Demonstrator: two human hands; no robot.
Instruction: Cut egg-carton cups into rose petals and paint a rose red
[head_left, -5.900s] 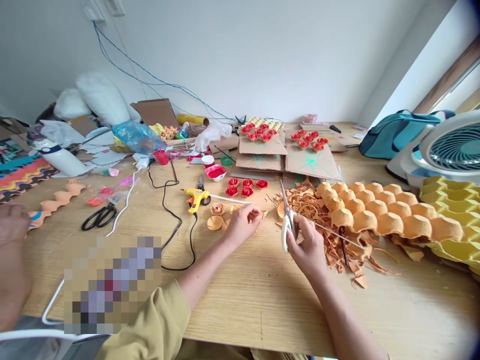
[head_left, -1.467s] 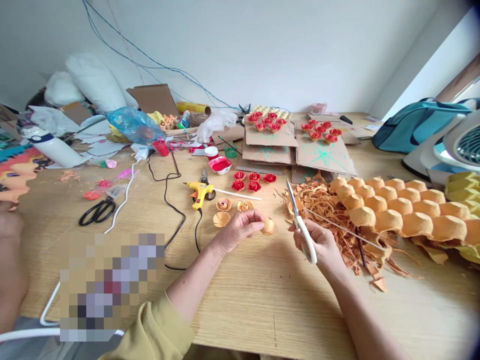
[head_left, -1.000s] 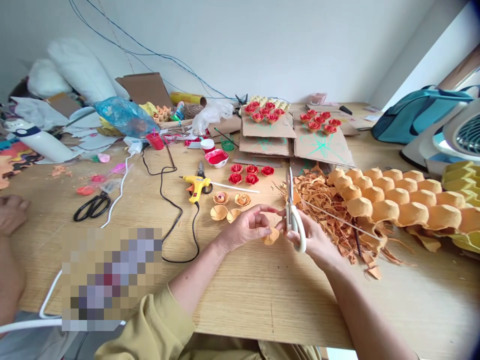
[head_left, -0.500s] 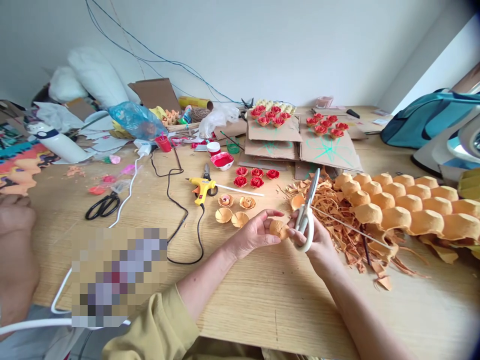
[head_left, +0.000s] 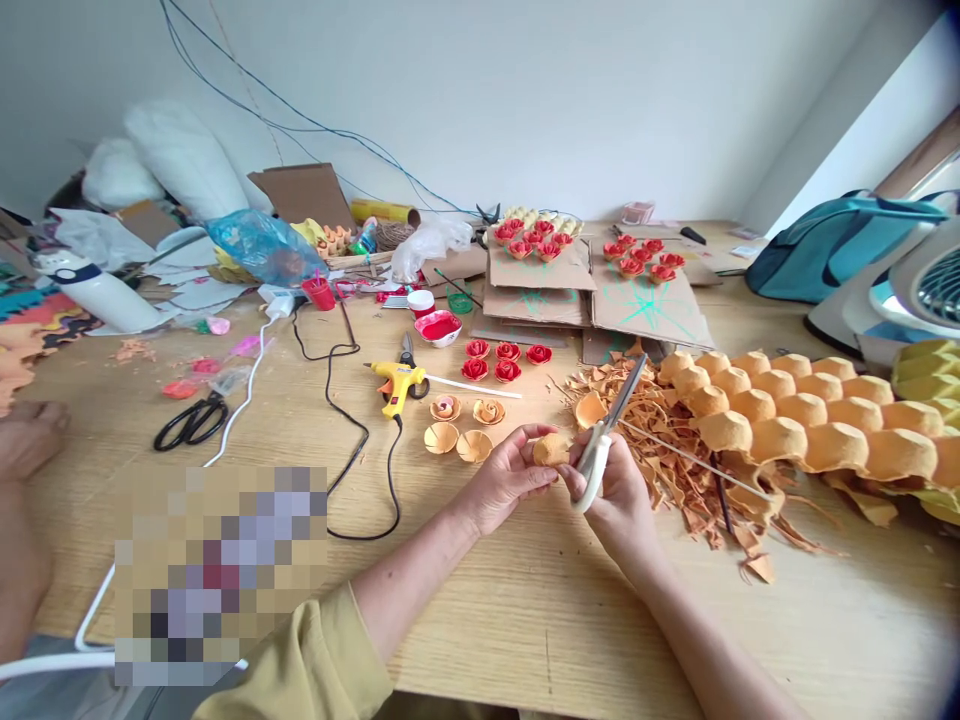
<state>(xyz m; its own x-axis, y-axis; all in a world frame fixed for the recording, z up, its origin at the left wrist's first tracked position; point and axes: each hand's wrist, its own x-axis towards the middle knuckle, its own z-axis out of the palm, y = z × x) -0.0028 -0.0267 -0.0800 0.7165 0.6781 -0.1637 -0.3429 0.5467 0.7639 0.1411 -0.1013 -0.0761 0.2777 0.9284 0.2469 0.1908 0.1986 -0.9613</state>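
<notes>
My left hand pinches a small orange egg-carton cup just above the wooden table. My right hand grips white-handled scissors; their blades point up and to the right, and its fingertips touch the cup as well. Two cut orange cups and two rolled orange flowers lie left of my hands. Past them sit several red painted flowers. A heap of orange trimmings lies to the right, beside an orange egg tray.
A yellow glue gun with a black cord lies left of the flowers, black scissors further left. Cardboard sheets carry more red flowers at the back. A red paint bowl, a fan and another person's hand are around.
My left hand picked up an orange cup and brought it to my right hand. The scissors tilted from upright to leaning right, and both hands now meet on the cup.
</notes>
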